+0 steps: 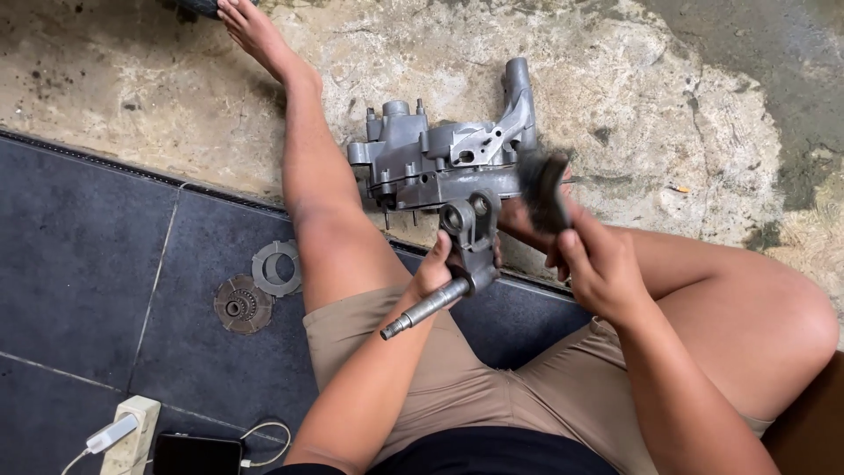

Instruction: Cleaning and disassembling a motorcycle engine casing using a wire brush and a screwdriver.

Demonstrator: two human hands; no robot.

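- Person is sitting on the floor, legs spread, wearing tan shorts; the view is looking straight down over both arms.
- Left hand point(437, 268) is gripping a grey metal crank piece point(466, 242), fingers clamped round its lower body. The piece has a ringed eye at the far end and a steel shaft point(425, 310) sticking out near-left, towards the lap.
- Right hand point(598, 264) is holding a dark brush-like tool point(542, 189), fingers closed around its handle. The tool is blurred, so its exact kind is hard to tell; its dark head is sitting just right of the crank piece's eye.
- Crank piece is being held above the floor, between the knees, in front of the engine casing.
- Grey engine casing point(444, 158) is resting on the rough concrete floor point(668, 105), just beyond the hands and beside the left leg, with a tall lug rising at its far right.
- Dark tiled floor point(79, 264) is lying to the left, edged by a seam against the concrete.
- On the tiles, left of the thigh: a toothed ring plate point(276, 267) and, touching it on the near side, a rusty round clutch disc point(243, 303).
- Near-left corner: a white power strip point(132, 435) with a charger plugged in, and a dark phone point(197, 455) with a white cable running to it.
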